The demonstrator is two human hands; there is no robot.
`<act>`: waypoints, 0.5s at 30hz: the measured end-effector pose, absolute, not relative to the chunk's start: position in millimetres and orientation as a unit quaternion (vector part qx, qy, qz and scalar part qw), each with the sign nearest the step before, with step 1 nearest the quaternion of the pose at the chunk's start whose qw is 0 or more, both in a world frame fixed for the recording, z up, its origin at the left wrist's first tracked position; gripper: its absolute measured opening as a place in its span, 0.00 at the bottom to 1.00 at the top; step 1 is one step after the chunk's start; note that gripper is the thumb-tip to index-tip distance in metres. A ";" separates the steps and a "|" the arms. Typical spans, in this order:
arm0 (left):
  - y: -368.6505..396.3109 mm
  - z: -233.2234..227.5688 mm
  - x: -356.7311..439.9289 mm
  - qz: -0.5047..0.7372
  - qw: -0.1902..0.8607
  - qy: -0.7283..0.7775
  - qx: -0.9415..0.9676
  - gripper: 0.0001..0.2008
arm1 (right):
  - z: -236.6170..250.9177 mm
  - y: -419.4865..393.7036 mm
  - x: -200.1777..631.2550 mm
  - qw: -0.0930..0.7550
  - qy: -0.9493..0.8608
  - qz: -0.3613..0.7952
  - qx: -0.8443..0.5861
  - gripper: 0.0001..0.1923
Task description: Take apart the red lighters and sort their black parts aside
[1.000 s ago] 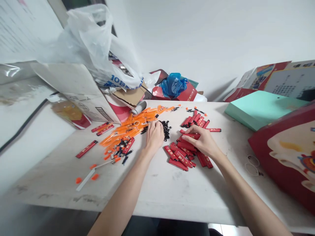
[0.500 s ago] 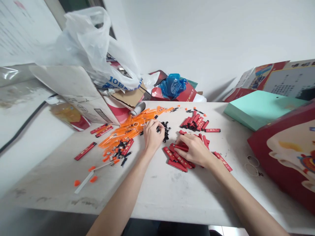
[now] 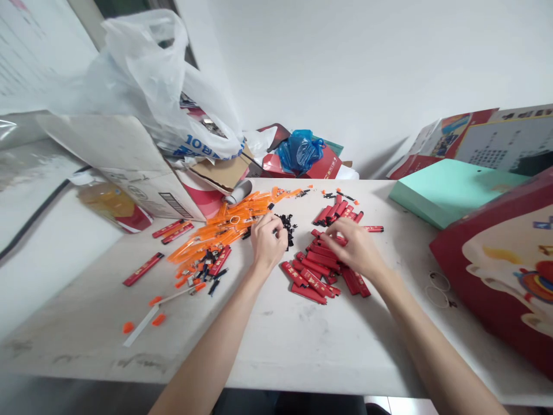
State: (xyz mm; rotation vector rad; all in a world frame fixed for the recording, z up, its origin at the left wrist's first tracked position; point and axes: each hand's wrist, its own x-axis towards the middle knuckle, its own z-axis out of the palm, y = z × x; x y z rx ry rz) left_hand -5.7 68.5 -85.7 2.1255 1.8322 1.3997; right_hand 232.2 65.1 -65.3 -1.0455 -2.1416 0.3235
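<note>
One pale tabletop [image 3: 276,346], scuffed along the near edge, spreads below everything; at its right side leans a big red carton [image 3: 458,253] with cartoon print, and at the back left a white plastic carrier bag [image 3: 133,75] bulges above an upright cardboard box [image 3: 142,181]. Next in size comes a mint-green box [image 3: 449,187] behind the red carton, then a long heap of translucent orange plastic pieces [image 3: 228,227] left of centre. Right of centre lies the main pile of slim red cases [image 3: 317,265] with gold print, with a smaller pile of the same cases [image 3: 339,210] just behind. The right hand [image 3: 352,245] is over the main pile, fingers bent and thumb toward them; I cannot tell whether it grips a case. The left hand [image 3: 268,239] sits between the orange heap and the black parts, fingers curled in toward the thumb, and what it holds, if anything, is hidden. Smallest are the orange caps [image 3: 128,327] near a white strip [image 3: 140,327], and the tiny black parts [image 3: 288,230] clustered just beside the left hand
</note>
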 end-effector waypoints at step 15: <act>65.2 -82.8 -0.1 0.454 0.039 0.578 0.677 0.10 | -102.2 112.7 325.3 0.130 -0.709 0.033 -0.693 0.14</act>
